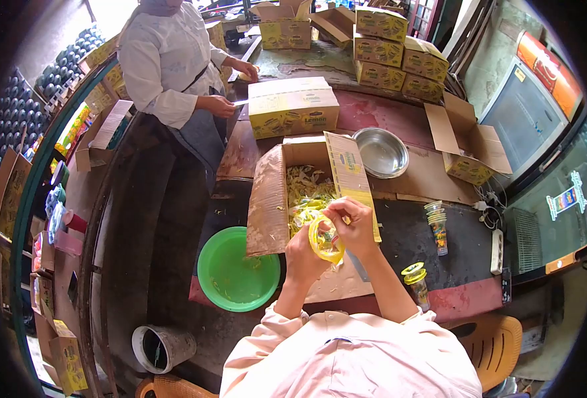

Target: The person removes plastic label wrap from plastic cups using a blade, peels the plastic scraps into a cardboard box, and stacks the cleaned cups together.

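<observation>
A clear plastic cup with a yellow rim [326, 255] is held in front of my chest, its mouth facing up towards me. My left hand [303, 255] is wrapped around its left side. At the far right of the rim, my right hand [352, 219] has its fingers pinched together on the edge; its fingertips are partly hidden. Just beyond both hands stands an open cardboard box [267, 199], its flaps folded out. Inside lie many small yellow-and-white wrapped pieces [306, 186].
A green basin [239, 298] sits left of the box, a metal bowl [381, 152] behind right. Stacked yellow-rimmed cups [437, 232] and another group [415, 278] stand right. Across the table, a person [174, 73] handles a closed carton [293, 109]. A power strip [497, 252] lies right.
</observation>
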`<state>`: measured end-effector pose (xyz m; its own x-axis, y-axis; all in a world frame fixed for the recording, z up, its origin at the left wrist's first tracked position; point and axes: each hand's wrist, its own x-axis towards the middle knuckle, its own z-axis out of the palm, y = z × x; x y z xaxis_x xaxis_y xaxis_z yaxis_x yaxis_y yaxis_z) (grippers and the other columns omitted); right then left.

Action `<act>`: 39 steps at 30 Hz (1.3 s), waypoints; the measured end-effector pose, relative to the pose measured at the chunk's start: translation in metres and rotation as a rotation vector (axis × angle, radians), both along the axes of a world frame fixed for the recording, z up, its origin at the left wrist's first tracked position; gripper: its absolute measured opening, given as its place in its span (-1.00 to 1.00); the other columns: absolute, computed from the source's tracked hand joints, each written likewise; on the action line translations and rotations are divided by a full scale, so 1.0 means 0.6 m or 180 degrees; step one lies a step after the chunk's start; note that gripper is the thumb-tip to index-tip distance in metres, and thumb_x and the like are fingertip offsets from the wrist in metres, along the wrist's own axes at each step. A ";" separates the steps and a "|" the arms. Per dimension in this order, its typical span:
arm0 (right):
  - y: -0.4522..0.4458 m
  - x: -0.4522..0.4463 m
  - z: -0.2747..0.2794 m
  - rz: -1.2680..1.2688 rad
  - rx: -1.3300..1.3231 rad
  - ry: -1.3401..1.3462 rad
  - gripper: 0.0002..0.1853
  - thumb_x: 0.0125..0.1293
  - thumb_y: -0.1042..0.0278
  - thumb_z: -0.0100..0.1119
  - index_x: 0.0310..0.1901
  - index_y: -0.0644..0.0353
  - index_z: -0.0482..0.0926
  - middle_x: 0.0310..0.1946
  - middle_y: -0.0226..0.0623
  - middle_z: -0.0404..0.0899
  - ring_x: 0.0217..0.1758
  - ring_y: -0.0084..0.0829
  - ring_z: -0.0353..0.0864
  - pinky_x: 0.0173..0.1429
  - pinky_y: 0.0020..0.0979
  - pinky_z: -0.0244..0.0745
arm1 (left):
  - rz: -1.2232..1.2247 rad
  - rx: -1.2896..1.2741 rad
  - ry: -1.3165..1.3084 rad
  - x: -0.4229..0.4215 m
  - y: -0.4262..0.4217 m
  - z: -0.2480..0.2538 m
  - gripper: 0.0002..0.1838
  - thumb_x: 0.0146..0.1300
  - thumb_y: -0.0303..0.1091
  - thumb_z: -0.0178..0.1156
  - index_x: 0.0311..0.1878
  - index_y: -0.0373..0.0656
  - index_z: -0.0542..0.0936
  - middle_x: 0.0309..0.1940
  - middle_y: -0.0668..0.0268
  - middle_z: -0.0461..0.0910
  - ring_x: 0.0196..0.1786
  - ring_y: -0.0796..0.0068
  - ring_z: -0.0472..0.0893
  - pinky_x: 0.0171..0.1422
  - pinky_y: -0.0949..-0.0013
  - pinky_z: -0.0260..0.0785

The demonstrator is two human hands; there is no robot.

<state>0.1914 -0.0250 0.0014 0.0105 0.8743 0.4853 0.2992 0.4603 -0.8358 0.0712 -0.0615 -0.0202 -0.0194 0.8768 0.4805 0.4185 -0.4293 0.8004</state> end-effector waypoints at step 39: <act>-0.030 0.009 0.023 0.0201 0.0511 -0.0896 -0.94 0.05 0.57 0.25 -0.40 0.28 0.60 -0.53 -0.25 0.47 -0.54 -0.39 0.51 -0.45 -0.44 0.40 | 0.0210 0.0065 0.0133 -0.008 -0.012 0.012 -0.42 -0.20 -0.32 0.41 -0.07 -0.17 0.36 -0.37 0.17 0.54 -0.32 0.11 0.57 -0.26 0.19 0.42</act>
